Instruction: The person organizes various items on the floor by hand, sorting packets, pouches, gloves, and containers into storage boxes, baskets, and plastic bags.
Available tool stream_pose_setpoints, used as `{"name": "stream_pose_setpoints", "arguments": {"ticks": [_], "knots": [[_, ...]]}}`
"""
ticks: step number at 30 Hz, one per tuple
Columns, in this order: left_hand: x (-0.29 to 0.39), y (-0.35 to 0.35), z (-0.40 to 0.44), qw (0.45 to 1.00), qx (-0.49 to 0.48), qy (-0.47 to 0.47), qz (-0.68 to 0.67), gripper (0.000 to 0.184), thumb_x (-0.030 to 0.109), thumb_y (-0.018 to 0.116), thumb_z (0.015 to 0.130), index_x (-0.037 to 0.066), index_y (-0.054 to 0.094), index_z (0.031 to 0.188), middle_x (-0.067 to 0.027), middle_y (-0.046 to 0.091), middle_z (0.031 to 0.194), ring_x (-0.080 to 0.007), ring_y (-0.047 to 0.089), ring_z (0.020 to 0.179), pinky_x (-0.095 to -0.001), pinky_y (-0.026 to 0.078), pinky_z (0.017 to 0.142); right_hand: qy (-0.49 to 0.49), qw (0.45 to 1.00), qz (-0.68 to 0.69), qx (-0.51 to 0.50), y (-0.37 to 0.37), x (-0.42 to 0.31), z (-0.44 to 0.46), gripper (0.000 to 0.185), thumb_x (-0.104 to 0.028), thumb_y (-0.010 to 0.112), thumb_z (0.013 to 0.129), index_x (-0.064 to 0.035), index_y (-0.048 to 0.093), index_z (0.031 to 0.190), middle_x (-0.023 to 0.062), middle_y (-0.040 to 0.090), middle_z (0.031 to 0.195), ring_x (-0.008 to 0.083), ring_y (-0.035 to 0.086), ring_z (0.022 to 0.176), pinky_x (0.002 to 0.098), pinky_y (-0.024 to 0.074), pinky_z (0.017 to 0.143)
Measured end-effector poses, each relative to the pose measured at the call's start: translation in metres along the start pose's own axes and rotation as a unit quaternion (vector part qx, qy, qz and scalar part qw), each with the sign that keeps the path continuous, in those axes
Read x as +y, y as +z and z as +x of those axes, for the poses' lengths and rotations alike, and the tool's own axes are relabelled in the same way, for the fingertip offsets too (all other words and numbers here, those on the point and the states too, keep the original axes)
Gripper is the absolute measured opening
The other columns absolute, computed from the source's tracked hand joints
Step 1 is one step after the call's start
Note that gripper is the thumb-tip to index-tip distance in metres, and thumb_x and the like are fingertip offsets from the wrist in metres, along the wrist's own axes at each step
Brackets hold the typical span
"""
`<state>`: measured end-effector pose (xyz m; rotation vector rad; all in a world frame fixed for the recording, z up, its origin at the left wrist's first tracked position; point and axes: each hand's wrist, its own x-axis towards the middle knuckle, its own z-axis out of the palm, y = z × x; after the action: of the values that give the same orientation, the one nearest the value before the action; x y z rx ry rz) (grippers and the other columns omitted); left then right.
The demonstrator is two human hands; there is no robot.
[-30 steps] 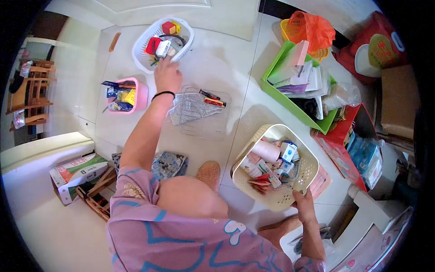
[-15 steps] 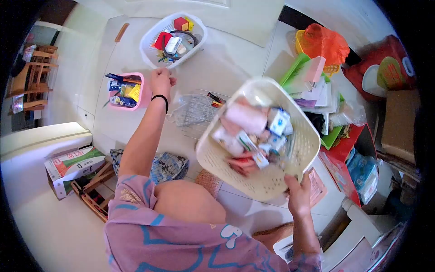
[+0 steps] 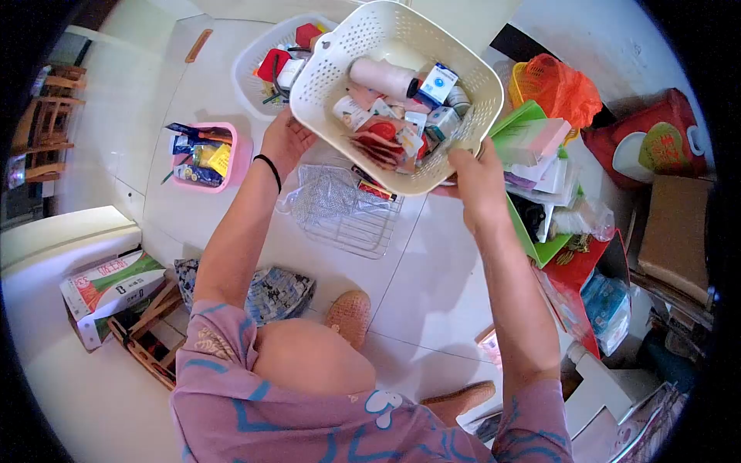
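Observation:
A cream perforated plastic basket (image 3: 309,89) is held up, tilted so its inside faces me. My right hand (image 3: 480,181) grips its near right rim, thumb on top. At the lower left wall, my left hand (image 3: 285,140) supports the basket, its fingers partly hidden beneath. Inside lie a pale roll (image 3: 382,77), a blue-and-white box (image 3: 438,83), another small box (image 3: 442,122), and red-and-pink packets (image 3: 378,147). Behind it, partly covered, a white basket (image 3: 251,73) with red items stands on the floor.
A pink basket (image 3: 241,154) of packets stands to the left. Below the held basket lie a wire rack (image 3: 363,228) and a clear plastic bag (image 3: 320,197). Green trays with papers (image 3: 532,147), an orange bag (image 3: 563,89) and a red box (image 3: 571,297) line the right side.
The cream basket has moved up and away from me, now overlapping the white basket. My right hand rose with it; my left hand, free before, has come to its left side.

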<state>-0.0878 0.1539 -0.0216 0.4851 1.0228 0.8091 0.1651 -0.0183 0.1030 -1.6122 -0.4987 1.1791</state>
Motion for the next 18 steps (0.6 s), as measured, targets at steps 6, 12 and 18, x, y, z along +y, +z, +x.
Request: {"name": "stream_pose_setpoints", "arguments": {"ticks": [6,12,18], "knots": [[0.003,0.003,0.013,0.992,0.04,0.018,-0.119,0.028,0.019,0.038,0.099,-0.004,0.047,0.113,-0.0201,0.059,0.117,-0.0295,0.058,0.11,-0.0427,0.048,0.096,0.038,0.994,-0.102,-0.001,-0.008,-0.019,0.047,0.04,-0.012,0.049,0.084,0.0003,0.044,0.122,0.0144,0.065,0.088,0.0234,0.068,0.064,0.0339,0.059,0.053],[0.006,-0.008,0.035,0.984,0.057,0.052,-0.163,0.033,0.02,0.036,0.101,-0.007,0.042,0.118,-0.0244,0.057,0.116,-0.0334,0.057,0.111,-0.0432,0.046,0.1,0.027,0.988,-0.146,-0.045,-0.013,-0.011,0.092,0.039,-0.019,0.057,0.087,0.0058,0.052,0.117,0.016,0.063,0.096,0.0234,0.068,0.069,0.033,0.0587,0.051],[0.024,-0.013,0.044,0.966,0.137,0.136,-0.171,0.04,0.029,0.04,0.101,0.001,0.035,0.128,-0.0185,0.051,0.127,-0.0289,0.051,0.118,-0.0402,0.041,0.102,-0.01,0.991,0.084,-0.106,0.013,0.01,0.1,0.052,-0.022,0.058,0.094,0.0032,0.041,0.136,0.0136,0.06,0.116,0.0216,0.059,0.107,0.0343,0.05,0.092]]}}
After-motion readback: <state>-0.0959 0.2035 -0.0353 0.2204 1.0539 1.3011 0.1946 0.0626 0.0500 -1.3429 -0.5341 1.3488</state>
